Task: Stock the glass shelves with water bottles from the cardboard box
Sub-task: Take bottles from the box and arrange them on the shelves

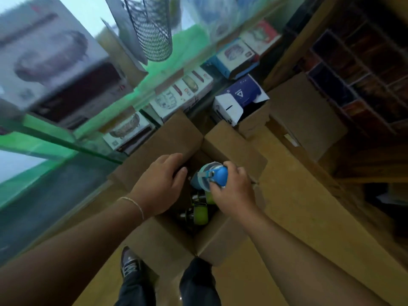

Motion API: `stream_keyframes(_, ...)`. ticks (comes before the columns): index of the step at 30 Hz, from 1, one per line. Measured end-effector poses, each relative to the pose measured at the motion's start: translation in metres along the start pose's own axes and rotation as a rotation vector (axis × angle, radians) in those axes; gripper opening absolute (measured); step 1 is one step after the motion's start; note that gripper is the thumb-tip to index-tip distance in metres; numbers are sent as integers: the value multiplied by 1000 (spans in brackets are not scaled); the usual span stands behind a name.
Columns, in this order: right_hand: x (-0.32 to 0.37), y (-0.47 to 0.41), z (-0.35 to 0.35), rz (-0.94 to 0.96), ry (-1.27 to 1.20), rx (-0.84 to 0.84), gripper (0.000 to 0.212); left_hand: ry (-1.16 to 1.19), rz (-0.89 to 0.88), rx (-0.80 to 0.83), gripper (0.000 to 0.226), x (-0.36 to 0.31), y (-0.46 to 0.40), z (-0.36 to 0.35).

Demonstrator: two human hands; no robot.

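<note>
An open cardboard box [167, 138] stands on the floor below me with its flaps up. My right hand [234, 191] is closed around the blue lid of a blue water bottle [206, 175], held upright in the box's opening. My left hand [159, 184] hangs over the box's left side, fingers curled and apart, holding nothing. Deeper in the box lie several green-capped bottles [198, 212], partly hidden in shadow. The glass shelves [55, 138] with green edges run along the left.
Boxed goods [174, 96] stand in rows on the lower glass shelf, and a large blurred box [50, 60] sits on an upper one. A black mesh basket [150, 27] hangs above. More cardboard boxes [306, 115] and a dark wooden rack [362, 69] are at the right. My feet [130, 263] are just below the box.
</note>
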State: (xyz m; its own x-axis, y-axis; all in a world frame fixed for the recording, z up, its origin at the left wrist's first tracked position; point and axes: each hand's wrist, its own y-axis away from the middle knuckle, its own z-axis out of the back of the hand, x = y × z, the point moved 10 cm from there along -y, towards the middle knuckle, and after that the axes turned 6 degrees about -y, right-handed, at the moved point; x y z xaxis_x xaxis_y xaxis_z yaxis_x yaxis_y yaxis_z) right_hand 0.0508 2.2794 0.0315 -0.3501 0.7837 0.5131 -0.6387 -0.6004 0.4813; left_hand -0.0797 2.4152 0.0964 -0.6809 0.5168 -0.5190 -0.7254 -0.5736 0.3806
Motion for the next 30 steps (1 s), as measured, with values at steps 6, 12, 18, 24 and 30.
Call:
stream_keyframes(6, 85, 91, 93, 28, -41, -83, 63, -68, -84, 88, 46, -44, 64, 77)
stream_keyframes(12, 181, 175, 185, 106, -36, -241, 64, -135, -252, 109, 58, -100, 118, 174)
stream_keyframes(18, 267, 254, 275, 218, -129, -449, 61, 27, -458, -46, 75, -155, 168, 280)
stream_keyframes(24, 339, 308, 328, 373, -193, -504, 62, 53, -539, -192, 92, -189, 214, 353)
stream_keyframes(30, 399, 349, 372, 506, -223, -429, 57, 112, -508, -336, 105, -204, 248, 408)
